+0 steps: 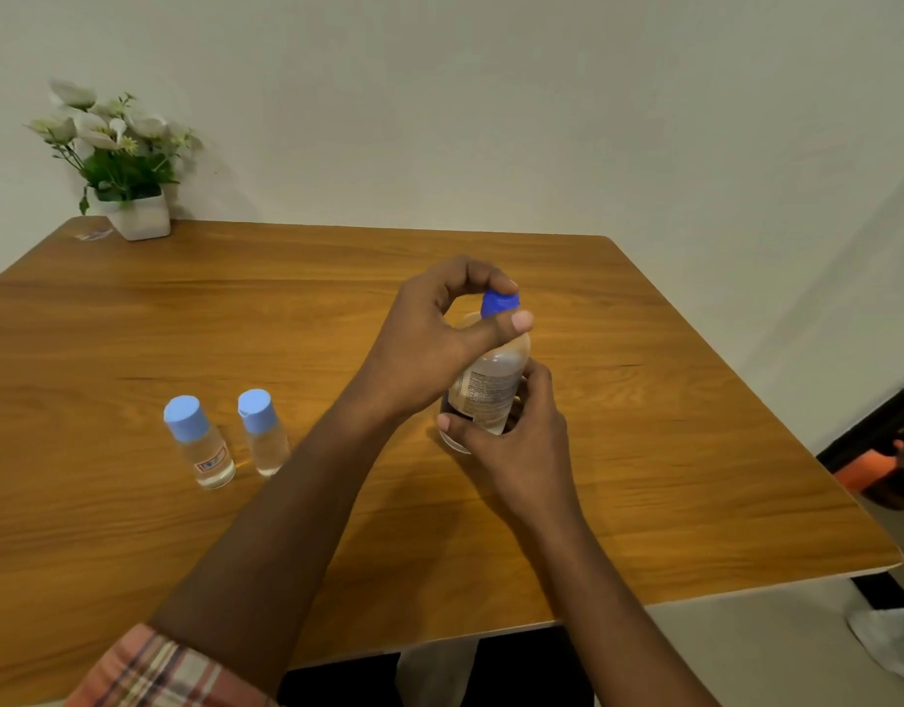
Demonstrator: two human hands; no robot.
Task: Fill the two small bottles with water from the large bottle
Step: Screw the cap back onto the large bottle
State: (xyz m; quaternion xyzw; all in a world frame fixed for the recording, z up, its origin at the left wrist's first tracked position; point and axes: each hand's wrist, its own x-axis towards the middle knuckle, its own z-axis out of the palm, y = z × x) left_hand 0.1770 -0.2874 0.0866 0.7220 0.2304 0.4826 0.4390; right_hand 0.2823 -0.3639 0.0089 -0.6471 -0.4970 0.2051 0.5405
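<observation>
The large clear bottle [490, 385] stands on the wooden table [643, 451] right of centre, tilted slightly. My right hand [516, 446] wraps its lower body. My left hand [429, 344] pinches its dark blue cap [499, 303] between thumb and fingers. Two small clear bottles stand upright to the left, side by side: one with a red label [199, 443] and one plain [263, 433]. Both carry light blue caps, and neither hand touches them.
A white pot of artificial flowers [133, 211] sits at the table's far left corner against the wall. The table's right edge [847, 507] drops off to the floor, where an orange and black object [883, 466] lies.
</observation>
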